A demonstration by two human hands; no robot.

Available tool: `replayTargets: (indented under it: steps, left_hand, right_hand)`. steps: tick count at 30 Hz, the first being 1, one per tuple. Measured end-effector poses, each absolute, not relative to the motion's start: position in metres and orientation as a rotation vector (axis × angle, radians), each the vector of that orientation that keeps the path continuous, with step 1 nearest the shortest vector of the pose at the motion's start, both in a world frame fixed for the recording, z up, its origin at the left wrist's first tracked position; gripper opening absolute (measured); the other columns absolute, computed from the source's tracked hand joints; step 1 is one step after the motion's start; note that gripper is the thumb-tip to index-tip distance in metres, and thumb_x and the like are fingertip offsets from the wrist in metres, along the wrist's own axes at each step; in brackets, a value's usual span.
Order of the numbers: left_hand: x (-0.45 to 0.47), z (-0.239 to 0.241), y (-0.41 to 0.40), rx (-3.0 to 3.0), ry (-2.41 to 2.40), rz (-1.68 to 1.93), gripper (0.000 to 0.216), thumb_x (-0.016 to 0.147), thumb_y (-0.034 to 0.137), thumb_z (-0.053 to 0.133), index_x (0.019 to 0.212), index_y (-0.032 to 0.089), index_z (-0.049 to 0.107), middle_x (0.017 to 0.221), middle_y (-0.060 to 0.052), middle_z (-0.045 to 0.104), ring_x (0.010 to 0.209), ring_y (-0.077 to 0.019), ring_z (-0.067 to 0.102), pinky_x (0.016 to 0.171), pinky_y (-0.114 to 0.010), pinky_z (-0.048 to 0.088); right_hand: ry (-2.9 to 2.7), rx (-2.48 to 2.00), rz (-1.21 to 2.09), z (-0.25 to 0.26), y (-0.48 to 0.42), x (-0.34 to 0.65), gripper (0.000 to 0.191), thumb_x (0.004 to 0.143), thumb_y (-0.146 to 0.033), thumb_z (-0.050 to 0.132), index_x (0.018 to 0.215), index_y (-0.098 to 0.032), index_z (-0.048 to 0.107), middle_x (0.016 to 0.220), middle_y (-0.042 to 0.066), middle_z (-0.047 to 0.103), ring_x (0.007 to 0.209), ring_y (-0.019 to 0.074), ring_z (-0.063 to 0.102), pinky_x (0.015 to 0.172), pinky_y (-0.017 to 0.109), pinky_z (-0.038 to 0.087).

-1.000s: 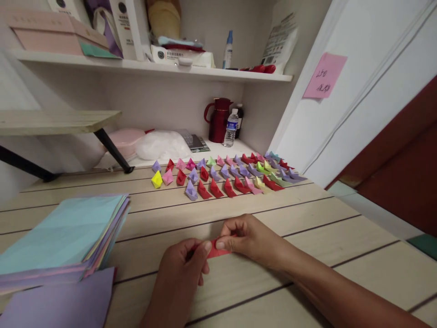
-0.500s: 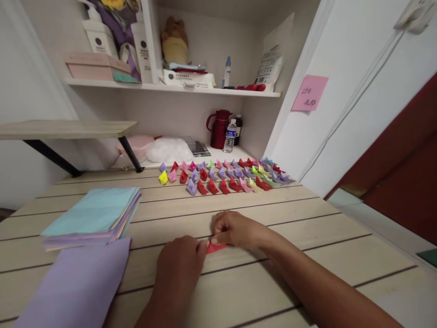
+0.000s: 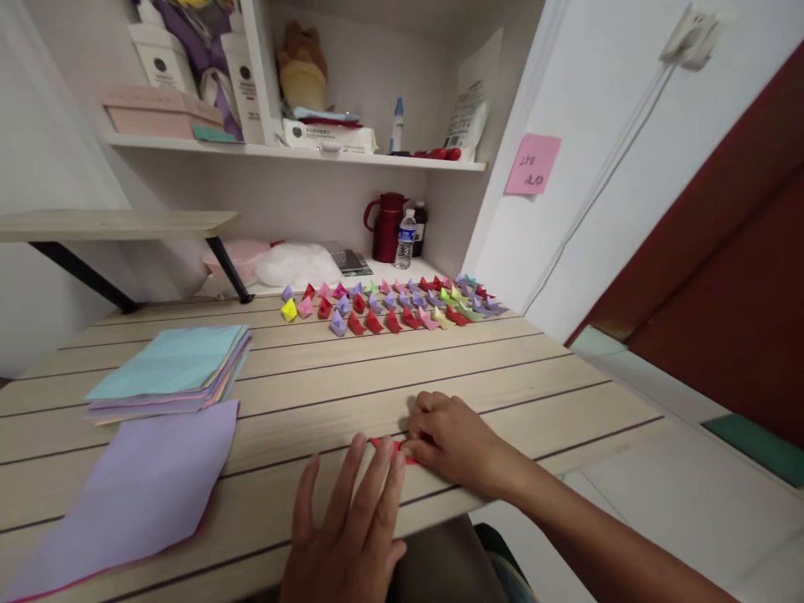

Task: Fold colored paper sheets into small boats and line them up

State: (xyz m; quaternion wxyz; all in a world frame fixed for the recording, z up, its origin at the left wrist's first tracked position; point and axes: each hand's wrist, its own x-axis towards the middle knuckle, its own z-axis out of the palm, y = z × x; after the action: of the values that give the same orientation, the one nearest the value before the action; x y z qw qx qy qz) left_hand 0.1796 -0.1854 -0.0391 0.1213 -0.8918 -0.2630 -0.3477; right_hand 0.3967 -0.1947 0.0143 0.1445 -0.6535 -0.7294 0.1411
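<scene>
A small folded piece of red paper (image 3: 383,443) lies flat on the table near its front edge, partly covered by my fingers. My right hand (image 3: 449,440) is closed on its right end, thumb pressing the paper. Fingers spread and stretched out, my left hand (image 3: 355,519) lies palm down with its fingertips at the paper's near edge. Beyond my hands stand rows of small folded paper boats (image 3: 393,320) in red, purple, pink, yellow and green.
At the left are a stack of coloured paper (image 3: 169,364) and a large purple sheet (image 3: 151,477). A small raised shelf (image 3: 119,223) stands behind them. A red thermos jug (image 3: 388,228) and a water bottle (image 3: 406,240) are at the back. A pink note (image 3: 533,165) hangs on the wall.
My left hand has gone from pinching the red paper's left end to lying spread out flat beside it. My right hand still holds the right end. The view has shifted.
</scene>
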Motion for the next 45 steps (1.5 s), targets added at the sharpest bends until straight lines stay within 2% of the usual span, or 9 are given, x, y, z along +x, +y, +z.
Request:
replayTargets:
  steps: [5,9,13,16,19,22,29,40,45]
  left_hand:
    - [0.185,-0.043,-0.183,-2.634,-0.821,-0.678,0.052,0.095,0.033,0.049,0.146,0.023,0.042,0.153,-0.001,0.043,0.144,-0.0242,0.032,0.121,-0.057,-0.004]
    - [0.183,-0.047,-0.177,-2.691,-0.784,-0.502,0.061,0.089,0.037,0.059,0.147,0.028,0.04,0.153,-0.001,0.044,0.145,-0.0268,0.032,0.119,-0.065,0.002]
    - [0.185,-0.05,-0.176,-2.687,-0.787,-0.383,0.074,0.078,0.028,0.071,0.146,0.029,0.041,0.153,-0.001,0.043,0.141,-0.031,0.038,0.114,-0.07,0.015]
    - [0.187,-0.048,-0.178,-2.656,-0.817,-0.35,0.075,0.075,0.023,0.07,0.145,0.028,0.044,0.155,-0.001,0.038,0.139,-0.0338,0.04,0.109,-0.071,0.025]
    - [0.189,-0.046,-0.182,-2.648,-0.853,-0.341,0.074,0.075,0.021,0.068,0.144,0.028,0.045,0.155,-0.001,0.038,0.139,-0.0347,0.04,0.105,-0.07,0.031]
    - [0.189,-0.046,-0.183,-2.653,-0.873,-0.354,0.076,0.073,0.018,0.067,0.144,0.029,0.044,0.155,-0.002,0.04,0.14,-0.0346,0.039,0.106,-0.068,0.032]
    - [0.187,-0.051,-0.182,-2.68,-0.887,-0.473,0.071,0.079,0.014,0.053,0.147,0.032,0.039,0.152,0.003,0.045,0.139,-0.0289,0.041,0.107,-0.064,0.031]
    - [0.186,-0.048,-0.183,-2.692,-0.934,-0.453,0.071,0.078,0.012,0.05,0.145,0.034,0.041,0.154,0.006,0.04,0.141,-0.0238,0.039,0.11,-0.059,0.029]
    - [0.187,-0.043,-0.185,-2.676,-0.944,-0.397,0.075,0.075,0.005,0.047,0.145,0.033,0.042,0.155,0.005,0.038,0.141,-0.0248,0.04,0.11,-0.06,0.031]
  right_hand:
    - [-2.148,-1.891,0.31,0.014,-0.196,0.399,0.016,0.089,-0.033,0.064,0.079,-0.022,0.069,0.094,0.004,0.059,0.093,0.0214,0.055,0.079,0.033,0.035]
    - [-2.215,-1.846,0.317,0.018,-0.191,0.404,0.02,0.087,-0.035,0.069,0.072,-0.022,0.068,0.086,0.0,0.059,0.085,0.0176,0.056,0.075,0.03,0.035]
    - [-2.175,-1.859,0.275,0.017,-0.188,0.409,0.025,0.082,-0.043,0.075,0.071,-0.022,0.065,0.084,-0.001,0.06,0.084,0.0172,0.058,0.074,0.028,0.038]
    - [-2.03,-1.951,0.173,0.009,-0.195,0.411,0.024,0.082,-0.042,0.074,0.092,-0.021,0.066,0.096,0.003,0.062,0.088,0.0203,0.059,0.078,0.032,0.043]
    - [-1.86,-2.022,-0.051,-0.002,-0.215,0.408,0.027,0.092,-0.024,0.059,0.118,-0.018,0.061,0.122,0.015,0.058,0.11,0.0297,0.055,0.091,0.047,0.044]
    - [-1.847,-1.784,-0.356,-0.016,-0.24,0.398,0.04,0.095,-0.012,0.047,0.133,-0.02,0.053,0.134,0.014,0.056,0.124,0.0289,0.051,0.103,0.051,0.041]
    - [-2.208,-1.544,-0.397,-0.044,-0.27,0.373,0.063,0.097,-0.043,0.054,0.147,-0.008,0.039,0.143,0.015,0.055,0.135,0.0286,0.044,0.114,0.05,0.038]
    - [-2.058,-1.725,-0.467,-0.047,-0.263,0.359,0.075,0.085,-0.06,0.064,0.14,-0.01,0.051,0.124,0.012,0.066,0.112,0.0319,0.056,0.101,0.048,0.044]
    - [-2.078,-1.8,-0.457,-0.051,-0.259,0.358,0.089,0.075,-0.062,0.073,0.143,-0.012,0.047,0.133,0.013,0.062,0.118,0.0346,0.053,0.104,0.05,0.039]
